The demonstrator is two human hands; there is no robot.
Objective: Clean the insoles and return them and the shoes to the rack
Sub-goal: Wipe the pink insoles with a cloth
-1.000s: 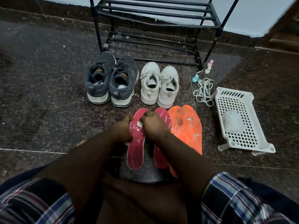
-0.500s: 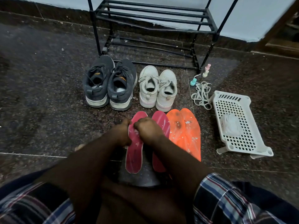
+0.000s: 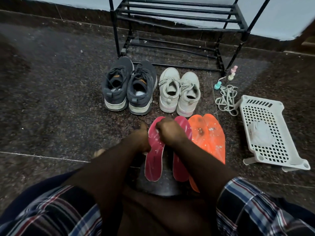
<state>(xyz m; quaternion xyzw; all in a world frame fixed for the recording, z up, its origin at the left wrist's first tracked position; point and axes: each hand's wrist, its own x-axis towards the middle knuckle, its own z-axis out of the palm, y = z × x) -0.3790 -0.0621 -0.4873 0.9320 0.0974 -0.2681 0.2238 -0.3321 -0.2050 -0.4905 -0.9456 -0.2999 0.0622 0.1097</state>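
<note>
While the left pink insole (image 3: pixel 154 154) is held at its left edge by the left hand (image 3: pixel 142 138), whose fingers are curled around that edge, the right hand (image 3: pixel 170 132) is pressed onto its far half with the fingers bunched tightly; a small patch of white is glimpsed beneath the right hand's fingers, but what it is cannot be told. The right pink insole (image 3: pixel 181 160) is laid just beside the first on the dark speckled floor (image 3: pixel 59 99), partly covered by the right forearm. Two orange insoles (image 3: pixel 209 138) are placed touching one another immediately to the right, and pale specks and a dark smear are noted on their surfaces. Farther away, a pair of dark grey shoes (image 3: pixel 129 87) is stood side by side with heels toward the near side, and a pair of white shoes (image 3: pixel 179 92) is set just to their right. A black metal rack (image 3: pixel 179 23) is positioned at the far side against the wall, directly beyond the shoes. To the right of the white shoes, a tangle of pale cord (image 3: pixel 226 99) with small pastel pieces at its far end is observed. A white perforated plastic tray (image 3: pixel 265 133) is located at the right, a crumpled white item being contained in it. Plaid sleeves (image 3: pixel 255 210) are seen at the near edge.
</note>
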